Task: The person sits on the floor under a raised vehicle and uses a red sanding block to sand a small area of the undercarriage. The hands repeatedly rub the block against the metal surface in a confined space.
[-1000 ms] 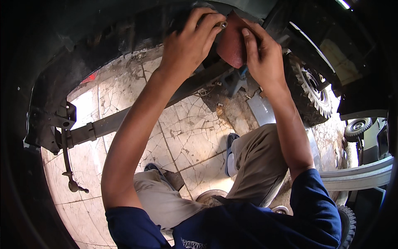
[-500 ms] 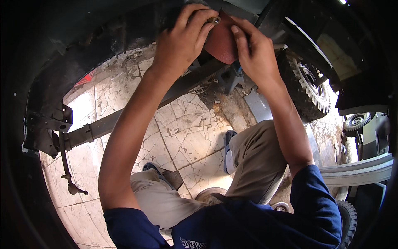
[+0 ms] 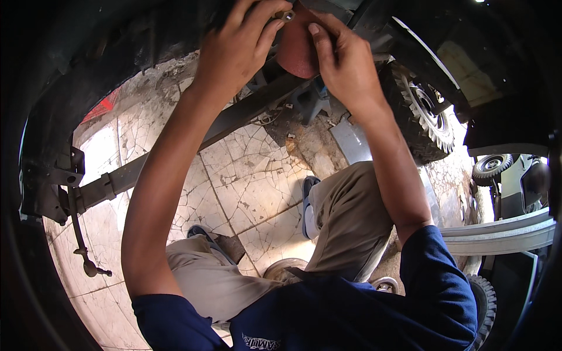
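Note:
Both my arms reach up under a vehicle's dark underside. My left hand (image 3: 237, 50) pinches a small metal nut or bolt (image 3: 287, 14) at its fingertips, pressed against a reddish-brown rounded part (image 3: 295, 50). My right hand (image 3: 342, 64) grips the right side of that same reddish part, fingers pointing up. The top of the part runs out of the picture, so where it joins the vehicle is hidden.
A long grey axle beam (image 3: 175, 149) crosses below my arms, with a dangling rod (image 3: 79, 234) at its left end. A knobbly tyre (image 3: 424, 117) stands to the right. My knees and sandalled feet rest on a cracked tiled floor (image 3: 252, 175). Another vehicle's wheel (image 3: 492, 167) shows far right.
Both hands and the reddish part have shifted upward toward the picture's top edge. The grip of each hand looks the same.

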The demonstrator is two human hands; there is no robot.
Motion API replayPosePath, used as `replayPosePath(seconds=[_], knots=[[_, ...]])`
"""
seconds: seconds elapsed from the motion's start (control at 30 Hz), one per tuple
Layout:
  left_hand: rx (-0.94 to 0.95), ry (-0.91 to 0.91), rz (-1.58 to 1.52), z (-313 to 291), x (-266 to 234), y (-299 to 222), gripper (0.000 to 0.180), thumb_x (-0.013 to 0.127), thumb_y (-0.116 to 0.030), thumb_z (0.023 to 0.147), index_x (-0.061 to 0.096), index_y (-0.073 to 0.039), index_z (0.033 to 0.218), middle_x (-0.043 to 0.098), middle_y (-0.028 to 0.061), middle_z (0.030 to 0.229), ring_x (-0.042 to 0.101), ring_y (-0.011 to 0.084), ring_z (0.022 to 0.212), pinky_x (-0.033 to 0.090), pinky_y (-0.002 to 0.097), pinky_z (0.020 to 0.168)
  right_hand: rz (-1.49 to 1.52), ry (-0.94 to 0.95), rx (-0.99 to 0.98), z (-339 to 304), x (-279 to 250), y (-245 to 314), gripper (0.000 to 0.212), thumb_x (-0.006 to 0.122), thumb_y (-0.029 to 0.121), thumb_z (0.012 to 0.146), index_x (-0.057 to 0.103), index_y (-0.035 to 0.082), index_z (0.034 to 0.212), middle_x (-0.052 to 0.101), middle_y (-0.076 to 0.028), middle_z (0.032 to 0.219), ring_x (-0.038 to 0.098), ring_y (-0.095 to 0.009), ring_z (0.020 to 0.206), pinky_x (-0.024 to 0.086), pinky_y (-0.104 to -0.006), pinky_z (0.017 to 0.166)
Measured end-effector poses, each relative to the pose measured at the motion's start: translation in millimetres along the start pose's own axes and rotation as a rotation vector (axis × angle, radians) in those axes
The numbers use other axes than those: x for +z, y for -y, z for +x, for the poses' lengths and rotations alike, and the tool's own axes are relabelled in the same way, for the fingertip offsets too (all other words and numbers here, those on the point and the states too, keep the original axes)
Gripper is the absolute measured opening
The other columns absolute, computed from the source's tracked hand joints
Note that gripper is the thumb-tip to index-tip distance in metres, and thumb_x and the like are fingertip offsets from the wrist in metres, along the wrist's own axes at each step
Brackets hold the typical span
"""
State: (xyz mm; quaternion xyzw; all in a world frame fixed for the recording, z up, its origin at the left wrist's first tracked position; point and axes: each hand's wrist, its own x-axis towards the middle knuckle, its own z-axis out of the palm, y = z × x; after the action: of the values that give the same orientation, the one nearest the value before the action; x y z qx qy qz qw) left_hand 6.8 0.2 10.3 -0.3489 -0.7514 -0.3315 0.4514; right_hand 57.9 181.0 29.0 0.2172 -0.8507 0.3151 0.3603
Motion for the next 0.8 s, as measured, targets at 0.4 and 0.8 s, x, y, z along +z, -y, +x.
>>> replayPosePath(seconds=[0.4,0.8], knots=[[0.116,-0.089,-0.042,-6.4,11.4,18.7,0.024,0.057,-0.003,0.099,0.064,-0.01,0.122,0.061,0.0097,0.126,0.067,0.0284,0.108,0.059,0.0372,0.085,0.081,-0.05,-0.047,-0.7,1.5,6.9,0.025,0.055,0.013,0.102,0.068,0.005,0.121,0.072,-0.023,0.097,0.07,-0.044,0.09,0.057,-0.0467,0.079],[0.091,-0.076,-0.181,-4.8,10.0,19.2,0.033,0.046,0.011,0.093,0.061,-0.004,0.119,0.057,0.0176,0.125,0.065,0.0344,0.107,0.059,0.0364,0.084,0.055,0.083,0.062,7.4,-9.4,27.9,0.029,0.05,0.011,0.103,0.061,-0.003,0.126,0.068,-0.03,0.107,0.067,-0.047,0.103,0.056,-0.0458,0.084]])
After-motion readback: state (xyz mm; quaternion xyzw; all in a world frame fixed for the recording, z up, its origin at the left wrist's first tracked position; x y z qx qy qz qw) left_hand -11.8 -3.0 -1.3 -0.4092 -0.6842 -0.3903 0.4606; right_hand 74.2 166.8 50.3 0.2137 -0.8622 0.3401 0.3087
